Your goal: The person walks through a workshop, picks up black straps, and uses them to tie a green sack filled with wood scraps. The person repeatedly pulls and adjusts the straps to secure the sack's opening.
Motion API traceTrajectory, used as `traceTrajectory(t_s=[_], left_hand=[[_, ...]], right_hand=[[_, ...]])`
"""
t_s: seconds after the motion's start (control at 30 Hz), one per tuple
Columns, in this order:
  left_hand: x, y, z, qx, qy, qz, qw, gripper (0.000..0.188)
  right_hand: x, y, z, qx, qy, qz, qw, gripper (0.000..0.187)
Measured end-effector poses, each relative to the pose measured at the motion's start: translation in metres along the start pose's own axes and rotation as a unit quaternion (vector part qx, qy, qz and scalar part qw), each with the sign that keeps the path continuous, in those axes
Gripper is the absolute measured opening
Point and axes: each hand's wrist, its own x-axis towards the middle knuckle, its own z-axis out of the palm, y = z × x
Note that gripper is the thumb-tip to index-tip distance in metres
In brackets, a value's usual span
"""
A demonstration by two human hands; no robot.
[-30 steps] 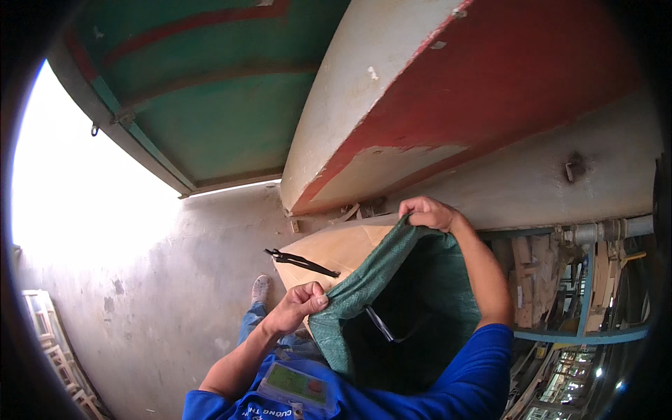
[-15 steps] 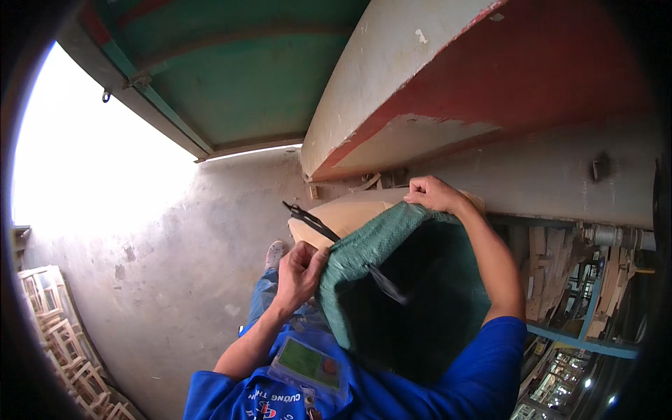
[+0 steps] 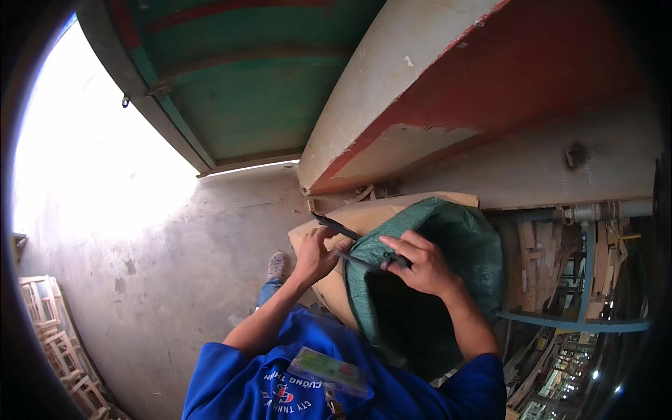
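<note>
Big red-and-grey structure seen at 2 o'clock, scuffed concrete floor at 8. Green woven sack parked at 4 o'clock, mouth gaping, pretty dark inside. Tan cardboard-looking piece tucked against sack's 9-to-12 side. Left hand curled just outside rim at 10 o'clock; right hand held over mouth, index finger poked toward 9-ish. Dark strap pinched by both, stretched between. Second black strap seen at left hand's 1 o'clock.
</note>
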Motion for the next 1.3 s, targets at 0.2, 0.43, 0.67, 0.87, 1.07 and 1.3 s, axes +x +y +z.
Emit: traceTrajectory(t_s=[0.2,0.43,0.67,0.87,1.07,1.3], left_hand=[[0.028,0.004,0.037,-0.295,-0.091,-0.121,0.943,0.035],[0.037,-0.001,0.048,-0.42,-0.063,-0.076,0.902,0.02],[0.051,-0.018,0.032,-0.208,0.022,0.184,0.96,0.013],[0.041,0.008,0.013,-0.112,-0.04,0.046,0.992,0.019],[0.037,0.006,0.022,-0.262,-0.008,-0.021,0.965,0.022],[0.042,-0.015,0.032,-0.317,0.036,-0.085,0.944,0.028]], right_hand=[[0.044,0.009,0.011,0.074,-0.039,0.16,0.984,0.021],[0.104,0.01,0.028,-0.107,-0.114,-0.053,0.986,0.02],[0.124,0.009,0.038,-0.138,-0.081,-0.237,0.958,0.011],[0.12,0.025,0.023,-0.215,-0.15,-0.153,0.953,0.018],[0.11,0.023,0.032,-0.019,0.031,-0.117,0.992,0.027],[0.065,0.023,0.018,0.042,0.071,-0.019,0.996,0.029]])
